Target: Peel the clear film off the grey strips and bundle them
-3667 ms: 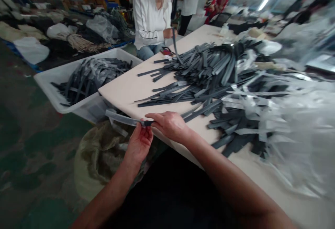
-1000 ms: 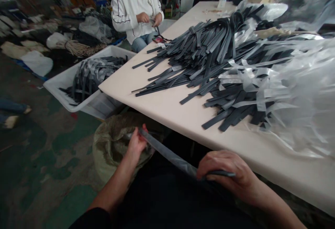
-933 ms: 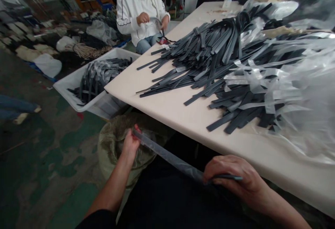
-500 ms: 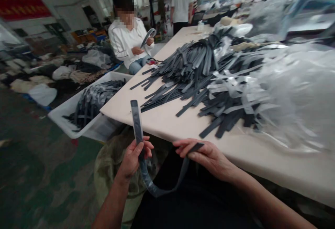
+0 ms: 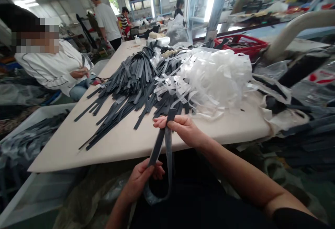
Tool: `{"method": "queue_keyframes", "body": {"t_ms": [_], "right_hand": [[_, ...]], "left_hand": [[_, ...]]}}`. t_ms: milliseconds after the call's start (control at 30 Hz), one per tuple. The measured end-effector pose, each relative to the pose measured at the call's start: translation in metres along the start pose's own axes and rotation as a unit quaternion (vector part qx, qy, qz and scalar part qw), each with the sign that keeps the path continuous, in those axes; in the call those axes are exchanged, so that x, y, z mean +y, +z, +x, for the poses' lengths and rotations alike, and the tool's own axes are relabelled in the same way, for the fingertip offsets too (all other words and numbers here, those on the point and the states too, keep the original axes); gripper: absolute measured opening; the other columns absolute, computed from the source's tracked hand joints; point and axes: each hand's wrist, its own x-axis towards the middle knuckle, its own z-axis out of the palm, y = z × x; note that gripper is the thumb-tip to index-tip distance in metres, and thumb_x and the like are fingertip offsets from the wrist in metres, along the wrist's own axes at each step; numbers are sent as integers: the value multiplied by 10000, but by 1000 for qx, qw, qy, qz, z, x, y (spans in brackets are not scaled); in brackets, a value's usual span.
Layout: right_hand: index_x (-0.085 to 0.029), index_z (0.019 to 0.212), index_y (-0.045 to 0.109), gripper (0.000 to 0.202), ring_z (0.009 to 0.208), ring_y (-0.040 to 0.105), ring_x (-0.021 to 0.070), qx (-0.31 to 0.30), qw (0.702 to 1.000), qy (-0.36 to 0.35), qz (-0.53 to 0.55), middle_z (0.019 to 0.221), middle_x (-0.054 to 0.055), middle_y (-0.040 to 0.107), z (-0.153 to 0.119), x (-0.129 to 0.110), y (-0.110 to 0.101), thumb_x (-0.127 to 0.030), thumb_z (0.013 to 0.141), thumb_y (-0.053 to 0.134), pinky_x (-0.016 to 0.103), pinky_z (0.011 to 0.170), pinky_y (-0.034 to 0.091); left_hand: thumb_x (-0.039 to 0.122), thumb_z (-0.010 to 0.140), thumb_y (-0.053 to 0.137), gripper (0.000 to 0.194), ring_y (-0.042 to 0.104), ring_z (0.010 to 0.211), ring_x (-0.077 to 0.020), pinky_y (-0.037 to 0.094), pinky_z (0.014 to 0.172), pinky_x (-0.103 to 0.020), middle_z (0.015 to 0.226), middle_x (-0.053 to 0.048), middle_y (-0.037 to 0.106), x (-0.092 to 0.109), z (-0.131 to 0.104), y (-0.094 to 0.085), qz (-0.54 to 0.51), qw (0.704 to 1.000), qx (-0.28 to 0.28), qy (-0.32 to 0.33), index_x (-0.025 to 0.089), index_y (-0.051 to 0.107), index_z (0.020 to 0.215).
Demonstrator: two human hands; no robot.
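A dark grey strip (image 5: 169, 155), partly covered in a shiny film, hangs in a loop between my hands at the table's front edge. Lower down, my left hand (image 5: 148, 173) pinches one length of it between thumb and fingers. My right hand (image 5: 181, 126) is closed on the strip higher up, with one end pointing up past the thumb. The two lengths come together at my right hand. Beyond it lies a large heap of similar dark strips (image 5: 136, 68), fanned over the pale table (image 5: 125, 145).
White translucent film strips (image 5: 217, 75) are piled right of the heap. A red basket (image 5: 240, 44) stands behind them. At the left, a white bin (image 5: 18, 201) holds more strips, and a co-worker in a white top (image 5: 49, 68) sits beside the table. Dark material (image 5: 311, 134) lies at right.
My view has swung to the right. My hands have come closer together, my right hand now above the left, and the wide U of the strip has narrowed to a loop.
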Motion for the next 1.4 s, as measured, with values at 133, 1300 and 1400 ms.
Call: {"method": "queue_keyframes", "body": {"t_ms": [133,1300,1400], "right_hand": [[-255,937,765,216,1195,613,237,66,996,-52,3,1063,21,756,-7,-6,-13,-376,955,587,449,1149,330],[-271,1153,713,279,1204,578,216,31,999,24,25,1491,48,470,-71,-12,-44,-358,889,691,360,1018,450],[-234,1098,744,270,1052,644,198,8,997,76,19,1462,82,489,-96,1,-31,-374,870,709,364,972,477]], "left_hand": [[465,876,625,310,642,740,-187,476,698,-283,861,-91,728,-4,2,10,9,1000,-4,-15,173,720,915],[496,949,457,407,585,709,-171,458,696,-286,753,-49,652,21,53,81,221,972,-58,59,167,693,907],[528,890,563,399,623,794,-195,495,755,-307,876,-58,701,22,52,81,186,980,-32,69,183,690,1045]]}}
